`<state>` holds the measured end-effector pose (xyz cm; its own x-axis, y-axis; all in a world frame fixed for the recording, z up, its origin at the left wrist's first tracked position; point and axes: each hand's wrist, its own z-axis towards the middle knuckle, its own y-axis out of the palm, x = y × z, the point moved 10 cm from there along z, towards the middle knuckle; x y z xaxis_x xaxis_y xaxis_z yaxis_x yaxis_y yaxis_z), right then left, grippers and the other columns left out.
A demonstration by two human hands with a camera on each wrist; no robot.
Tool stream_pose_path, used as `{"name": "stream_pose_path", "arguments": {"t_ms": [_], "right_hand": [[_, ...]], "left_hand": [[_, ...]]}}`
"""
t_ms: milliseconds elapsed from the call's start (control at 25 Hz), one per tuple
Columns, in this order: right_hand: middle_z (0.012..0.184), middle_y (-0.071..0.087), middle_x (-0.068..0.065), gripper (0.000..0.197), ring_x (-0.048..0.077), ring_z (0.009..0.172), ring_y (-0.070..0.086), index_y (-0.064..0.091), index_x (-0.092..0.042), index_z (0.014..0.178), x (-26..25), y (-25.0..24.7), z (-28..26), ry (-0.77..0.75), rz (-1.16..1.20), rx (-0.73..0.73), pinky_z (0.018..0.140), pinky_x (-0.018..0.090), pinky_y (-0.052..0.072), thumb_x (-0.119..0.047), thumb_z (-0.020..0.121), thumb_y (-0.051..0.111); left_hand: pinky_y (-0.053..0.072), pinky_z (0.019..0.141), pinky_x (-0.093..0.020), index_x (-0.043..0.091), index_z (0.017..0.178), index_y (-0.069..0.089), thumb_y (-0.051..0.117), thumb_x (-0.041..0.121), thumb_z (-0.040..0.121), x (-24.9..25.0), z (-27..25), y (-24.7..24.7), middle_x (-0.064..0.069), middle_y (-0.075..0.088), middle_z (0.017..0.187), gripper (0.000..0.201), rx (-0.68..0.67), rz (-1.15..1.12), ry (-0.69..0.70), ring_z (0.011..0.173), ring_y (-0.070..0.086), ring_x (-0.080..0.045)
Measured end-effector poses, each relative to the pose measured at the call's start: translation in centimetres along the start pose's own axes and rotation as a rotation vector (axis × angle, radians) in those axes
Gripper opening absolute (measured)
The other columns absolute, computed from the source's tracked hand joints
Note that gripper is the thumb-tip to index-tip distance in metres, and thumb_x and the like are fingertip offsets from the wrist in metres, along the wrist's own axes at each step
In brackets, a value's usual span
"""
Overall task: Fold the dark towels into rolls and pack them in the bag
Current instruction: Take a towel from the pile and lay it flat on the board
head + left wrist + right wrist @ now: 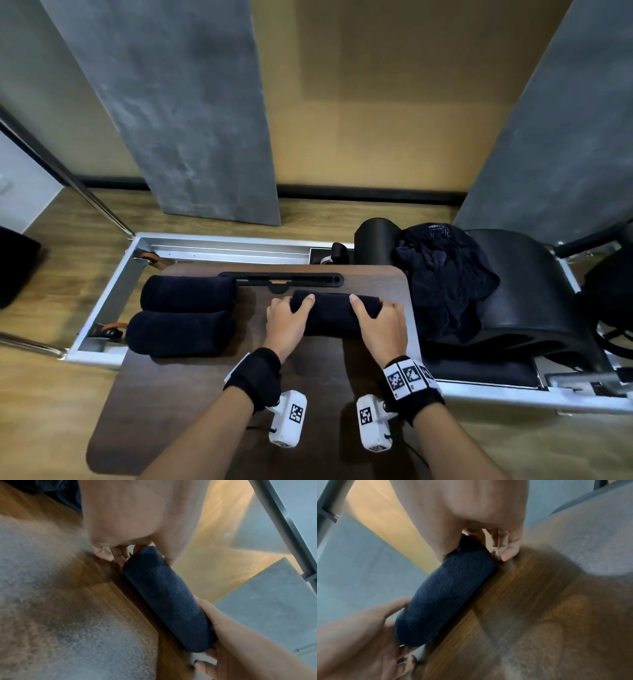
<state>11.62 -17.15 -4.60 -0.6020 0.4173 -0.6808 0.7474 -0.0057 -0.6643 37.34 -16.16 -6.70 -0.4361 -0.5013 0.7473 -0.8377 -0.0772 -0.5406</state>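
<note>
Head view, nearest first: two forearms with black wrist straps reach over a dark wooden board (191, 394). Left hand (286, 323) and right hand (378, 323) each curl round an end of a rolled dark towel (334, 315) lying crosswise on the board, thumbs over its top, fingers wrapped at the near side. Left of it, two finished rolls (185, 313) lie side by side, touching. Farther right, loose dark towels (445, 284) are heaped on a black padded seat (527, 284). Bag not identifiable.
</note>
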Motion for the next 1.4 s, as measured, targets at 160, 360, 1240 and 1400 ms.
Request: {"name": "stream_pose_path", "arguments": {"t_ms": [160, 360, 1240, 1400], "right_hand": [[0.11, 0.064, 0.0, 0.047, 0.021, 0.106, 0.064, 0.062, -0.019, 0.109, 1.0, 0.3, -0.4, 0.082, 0.284, -0.007, 0.08, 0.035, 0.052, -0.06, 0.087, 0.07], [0.098, 0.076, 0.008, 0.026, 0.024, 0.091, 0.075, 0.066, -0.017, 0.094, 2.3, 1.1, -3.9, 0.166, 0.796, 0.022, 0.066, 0.03, 0.059, -0.029, 0.081, 0.084], [0.144, 0.06, 0.001, 0.068, 0.012, 0.127, 0.06, 0.049, -0.01, 0.152, -7.9, 21.9, -22.7, 0.091, 0.73, -0.165, 0.098, 0.017, 0.051, -0.013, 0.091, 0.079], [0.139, 0.066, 0.003, 0.064, 0.017, 0.128, 0.062, 0.055, -0.01, 0.147, -8.9, 22.4, -23.1, 0.077, 0.748, -0.088, 0.113, 0.036, 0.049, -0.024, 0.09, 0.082]], "left_hand": [[0.039, 0.113, -0.04, 0.01, 0.133, 0.055, 0.057, 0.059, 0.101, -0.2, -1.3, 0.5, -0.006, 0.05, 0.135, 0.059, -0.013, -0.03, -0.038, 0.133, 0.045, -0.023], [0.049, 0.07, -0.026, 0.021, 0.109, 0.052, 0.069, 0.058, 0.094, -1.1, -4.1, -0.3, 0.001, 0.065, 0.111, 0.043, -0.036, -0.353, -0.083, 0.098, 0.064, -0.01], [0.053, 0.081, -0.03, 0.024, 0.113, 0.053, 0.07, 0.052, 0.096, -20.2, -6.3, -24.7, 0.002, 0.065, 0.11, 0.037, 0.207, -0.457, 0.002, 0.104, 0.065, -0.017], [0.053, 0.095, -0.036, 0.02, 0.119, 0.059, 0.067, 0.053, 0.098, -21.1, -6.8, -26.6, -0.002, 0.062, 0.121, 0.04, 0.293, -0.463, 0.006, 0.11, 0.061, -0.019]]}}
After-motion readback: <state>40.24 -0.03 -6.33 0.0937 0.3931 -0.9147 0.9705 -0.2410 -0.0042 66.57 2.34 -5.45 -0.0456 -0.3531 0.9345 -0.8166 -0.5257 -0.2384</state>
